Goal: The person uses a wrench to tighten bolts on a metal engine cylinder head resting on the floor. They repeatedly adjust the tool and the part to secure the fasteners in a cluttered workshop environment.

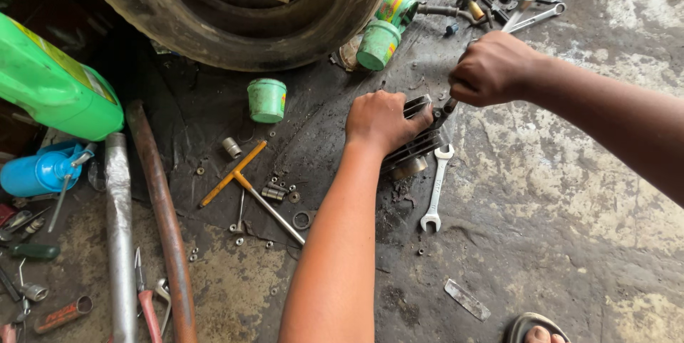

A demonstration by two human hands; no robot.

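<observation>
While the left hand (381, 121) clamps the finned engine part (417, 145) on the black mat (206, 111) beside a spanner (436, 190), the right hand (491, 69), fisted around a tool handle (449, 108), appears mid-turn on a fastener, needing steady downward pressure.

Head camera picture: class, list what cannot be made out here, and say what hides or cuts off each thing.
- Finned metal part: mostly covered by the left hand.
- Tool in the right hand: only its dark tip shows below the fist.
- Tyre: cut off by the top edge.
- Green jug: cut off by the left edge.
- Small nuts and washers: too small to tell apart.
</observation>
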